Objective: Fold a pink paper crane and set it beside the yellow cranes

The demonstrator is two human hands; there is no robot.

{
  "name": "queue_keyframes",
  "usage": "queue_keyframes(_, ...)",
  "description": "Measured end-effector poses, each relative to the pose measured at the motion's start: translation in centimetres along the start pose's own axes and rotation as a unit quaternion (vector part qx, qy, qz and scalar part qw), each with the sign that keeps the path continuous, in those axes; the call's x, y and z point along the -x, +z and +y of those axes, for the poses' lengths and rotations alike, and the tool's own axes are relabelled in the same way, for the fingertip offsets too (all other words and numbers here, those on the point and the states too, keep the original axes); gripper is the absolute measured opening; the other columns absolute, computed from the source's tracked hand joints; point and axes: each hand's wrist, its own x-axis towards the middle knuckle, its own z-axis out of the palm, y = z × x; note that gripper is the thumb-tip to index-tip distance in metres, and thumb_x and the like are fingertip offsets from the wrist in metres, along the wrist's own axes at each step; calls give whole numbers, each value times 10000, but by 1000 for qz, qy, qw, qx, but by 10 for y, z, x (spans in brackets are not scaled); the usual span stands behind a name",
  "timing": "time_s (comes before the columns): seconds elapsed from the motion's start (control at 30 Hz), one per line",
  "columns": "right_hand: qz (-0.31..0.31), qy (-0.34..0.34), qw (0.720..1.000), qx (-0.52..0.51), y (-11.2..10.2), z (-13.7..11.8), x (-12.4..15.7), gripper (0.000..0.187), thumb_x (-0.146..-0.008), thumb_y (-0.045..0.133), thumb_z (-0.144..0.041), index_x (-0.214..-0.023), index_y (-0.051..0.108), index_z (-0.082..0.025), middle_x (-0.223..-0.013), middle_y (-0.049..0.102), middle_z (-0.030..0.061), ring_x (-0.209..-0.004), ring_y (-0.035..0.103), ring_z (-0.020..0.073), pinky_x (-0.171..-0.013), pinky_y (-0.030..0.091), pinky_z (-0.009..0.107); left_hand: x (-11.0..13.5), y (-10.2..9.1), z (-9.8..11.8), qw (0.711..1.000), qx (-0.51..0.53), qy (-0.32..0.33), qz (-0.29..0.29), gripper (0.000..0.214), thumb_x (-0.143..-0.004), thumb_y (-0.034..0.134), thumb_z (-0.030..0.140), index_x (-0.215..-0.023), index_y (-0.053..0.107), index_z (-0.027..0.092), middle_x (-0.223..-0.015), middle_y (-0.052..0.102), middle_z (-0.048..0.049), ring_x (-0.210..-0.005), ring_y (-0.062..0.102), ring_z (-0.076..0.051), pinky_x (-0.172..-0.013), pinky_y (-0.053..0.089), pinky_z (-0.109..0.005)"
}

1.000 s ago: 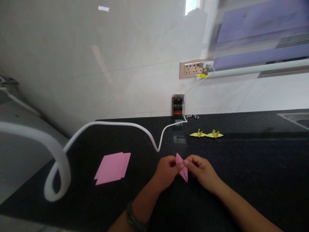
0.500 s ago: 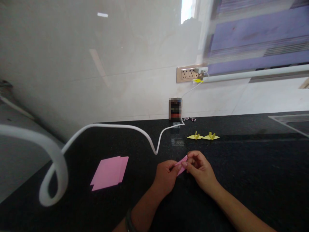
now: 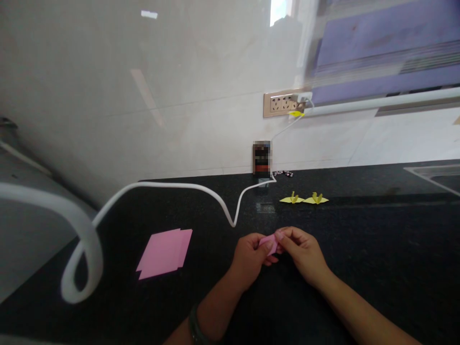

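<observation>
A small folded piece of pink paper [image 3: 269,244] is held up over the dark counter between both hands. My left hand [image 3: 248,258] pinches its left side, thumb on top and fingers underneath. On the other side, my right hand [image 3: 300,251] grips the right corner between thumb and fingertips. Fingers hide part of the paper, so its full shape cannot be made out. Two yellow folded paper cranes [image 3: 304,199] stand side by side on the counter beyond my right hand. Flat pink paper sheets [image 3: 163,254] lie overlapping to the left.
A thick white cable [image 3: 187,185] loops across the black counter [image 3: 212,306]. Against the tiled wall leans a phone-like device [image 3: 262,159], blurred out, beside a beaded strand [image 3: 283,173]. A socket panel [image 3: 276,103] with a plug is above; a sink edge [image 3: 431,178] lies far right.
The pink paper has turned from a narrow slanted strip to showing a broader face. My left fingers now extend beneath it, and the right hand has shifted slightly. The view has tilted a little.
</observation>
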Motion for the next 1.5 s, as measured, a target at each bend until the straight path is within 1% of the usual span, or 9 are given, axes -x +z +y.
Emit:
queue_keyframes(0.13,5,14,1000,-6,0,-2,-1,148,-721,558,-285,-664,572,-149,-664,575,16,-552,495,95,-534,405,226,0,0,1,1000,14,10,9,287,-700,522,362,-791,567,93,-697,612,-69,-536,556,-110,-490,410,-205)
queue_keyframes(0.37,16,32,999,8,2,0,-1,136,-717,564,-277,-666,556,-152,-512,535,-24,-461,473,76,-481,377,207,3,0,5,1000,7,14,23,321,-720,489,393,-751,578,87,-657,612,-67,-507,543,-101,-459,389,-192)
queue_keyframes(0.73,10,10,1000,-17,3,1,-1,164,-698,577,-282,-610,520,-155,-602,561,-4,-488,504,83,-481,398,213,1,-2,3,998,-43,30,44,314,-709,494,402,-715,593,104,-583,593,-40,-477,532,-97,-433,357,-181)
queue_keyframes(0.9,26,15,999,-16,3,1,-1,141,-672,606,-280,-678,539,-156,-730,575,13,-482,493,70,-456,399,208,2,-4,6,996,-54,44,59,289,-701,502,385,-700,600,113,-553,571,-19,-460,510,-88,-431,355,-181)
queue_keyframes(1.0,31,24,999,-18,3,2,-1,141,-679,603,-281,-700,542,-156,-712,576,8,-480,498,70,-455,399,202,4,-4,8,992,-80,67,71,280,-708,496,373,-702,602,114,-555,566,-15,-482,510,-92,-455,372,-186)
queue_keyframes(1.2,34,61,994,-87,6,3,0,159,-664,624,-274,-699,544,-142,-645,579,3,-489,514,73,-482,426,199,9,-1,13,978,-146,118,87,261,-740,463,340,-707,604,124,-548,556,-8,-521,513,-100,-501,380,-194)
queue_keyframes(1.37,47,96,977,-184,8,-2,0,258,-607,674,-254,-813,539,-177,-646,583,-22,-453,505,63,-453,435,197,10,-2,13,976,-156,120,93,255,-744,452,332,-704,601,130,-559,560,-9,-523,517,-106,-498,381,-197)
queue_keyframes(1.43,43,120,971,-201,9,-3,0,306,-592,686,-244,-856,543,-183,-639,584,-24,-460,511,69,-449,440,198,10,-2,13,976,-157,120,94,251,-743,452,331,-711,603,134,-568,565,-11,-528,519,-108,-504,387,-199)
queue_keyframes(1.5,32,141,968,-204,9,-5,1,279,-594,687,-233,-835,564,-166,-629,584,-16,-475,517,71,-454,445,193,10,-1,13,976,-157,121,93,249,-743,451,331,-719,605,138,-584,571,-12,-537,521,-109,-512,393,-200)
